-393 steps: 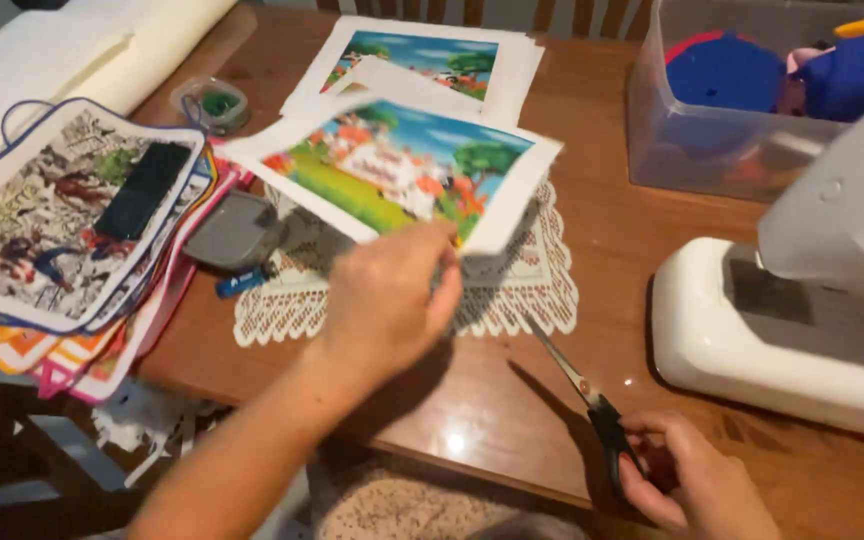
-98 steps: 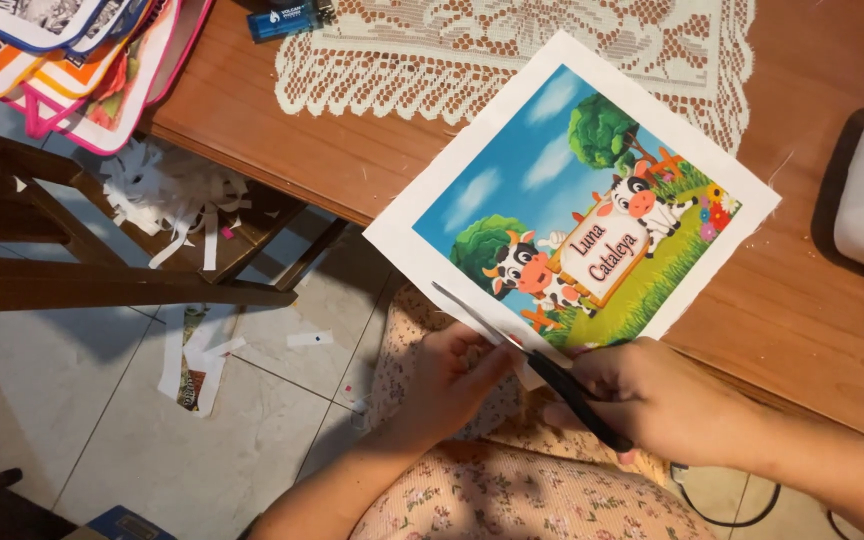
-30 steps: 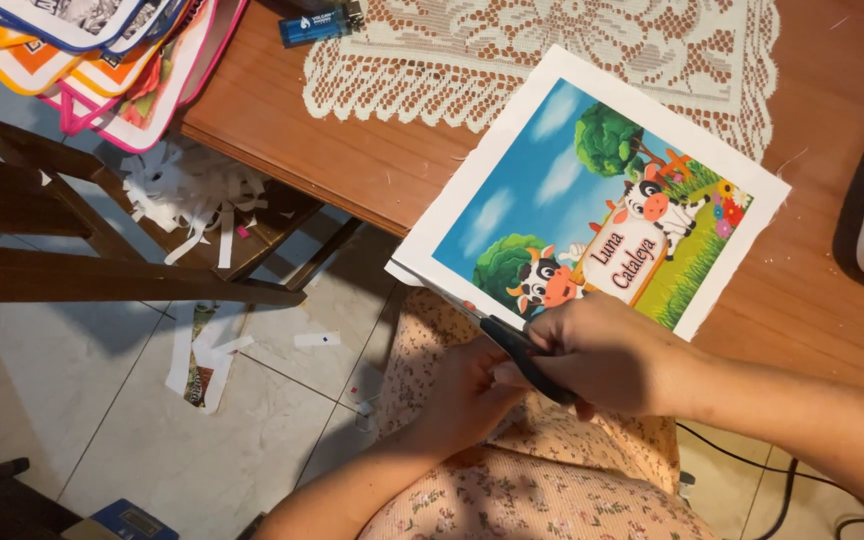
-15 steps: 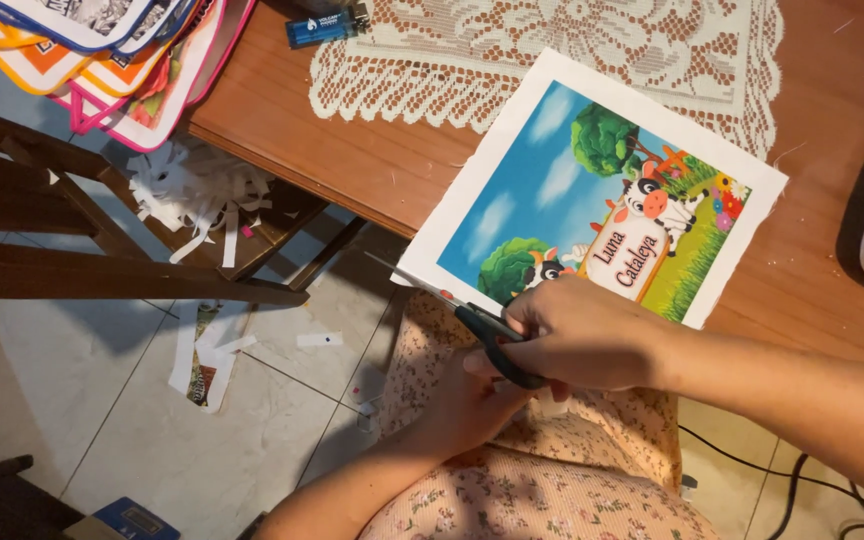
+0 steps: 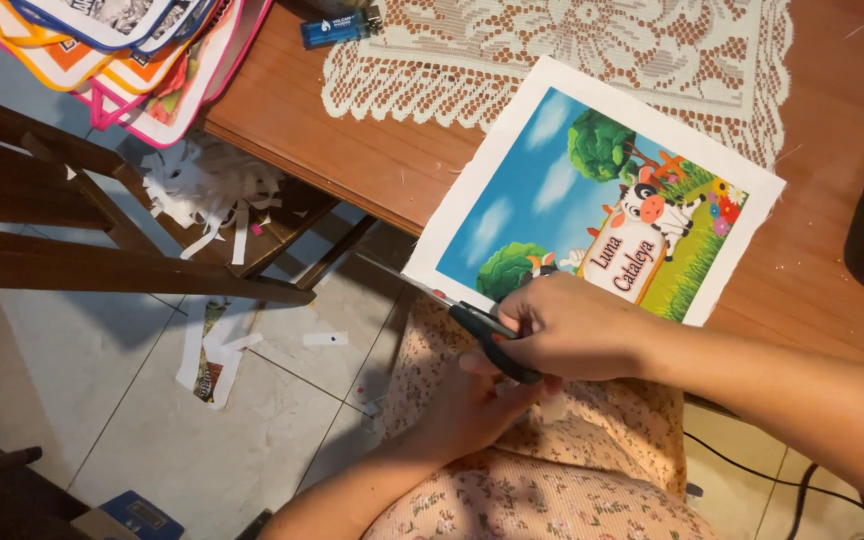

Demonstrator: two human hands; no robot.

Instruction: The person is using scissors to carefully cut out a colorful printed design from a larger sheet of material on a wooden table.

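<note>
The right hand is closed through the handles of a pair of dark-handled steel scissors, whose blades point left along the lower-left white margin of a printed sheet showing a cartoon farm scene with blue sky, green trees and a cow. Compared with half a second ago, the blade tips sit further out past the sheet's near corner, so the cut along that margin appears close to running off the edge. The left hand lies beneath the right, its fingers curled up under the sheet's near edge (whether it pinches the paper cannot be told). The sheet rests half on the brown wooden table, overlapping a white lace doily. White paper trimmings lie below, on a chair rail and the tiled floor.
</note>
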